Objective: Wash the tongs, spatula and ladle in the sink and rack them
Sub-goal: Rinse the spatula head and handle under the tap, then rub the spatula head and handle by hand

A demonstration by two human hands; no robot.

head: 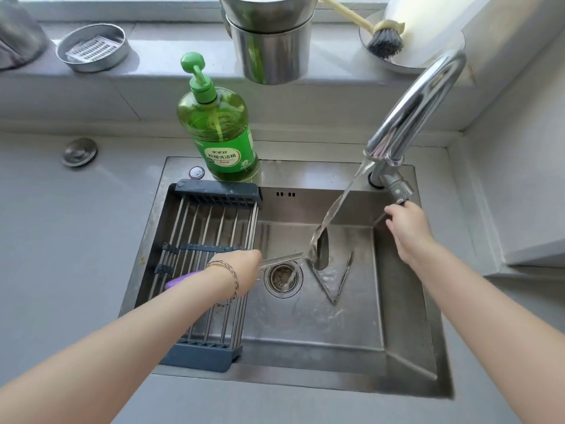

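Observation:
My left hand [241,267] grips the flat metal handle of a ladle [321,250] and holds its bowl under the running water above the drain [282,278]. Metal tongs [342,280] lie spread in a V on the wet sink floor, just right of the ladle. A purple utensil [180,280], mostly hidden by my left forearm, rests on the dish rack [208,228] that spans the left part of the sink [406,301]. My right hand [406,231] reaches up with its fingers closed on the dark faucet lever [400,195].
The chrome faucet [419,102] arches over the sink's back right corner. A green soap bottle [220,130] stands on the back rim. On the window ledge are steel canisters [269,50], a round tin [91,47] and a dish brush [382,35].

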